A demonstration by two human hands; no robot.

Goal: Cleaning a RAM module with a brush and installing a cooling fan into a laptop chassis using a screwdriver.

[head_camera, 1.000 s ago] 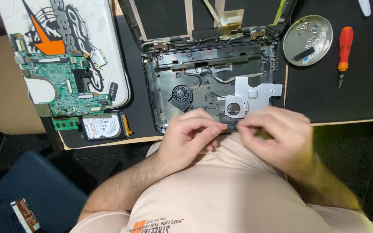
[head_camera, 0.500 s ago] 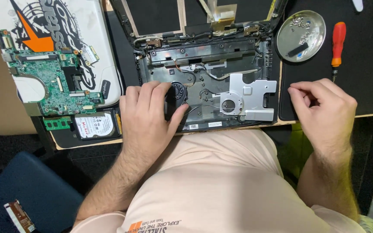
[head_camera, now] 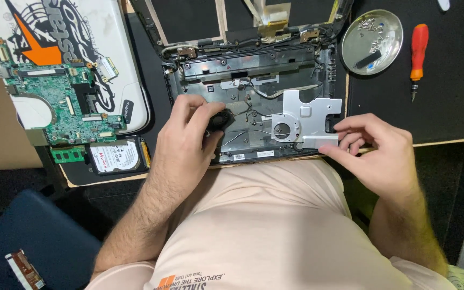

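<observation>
black fan (head_camera: 220, 119) pinched under left hand (head_camera: 189, 134) fingers; right hand (head_camera: 374, 153) fingers grip silver bracket (head_camera: 307, 115).

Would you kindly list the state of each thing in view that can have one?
Laptop base: opened up, insides bare.
Fan: in the base, under the left hand.
Metal bracket: in the base, right hand at its edge.
Circuit board: out, lying on a lid.
Hard drive: out, on the mat.
Screwdriver: lying unused.
Dish: holding screws.
</observation>
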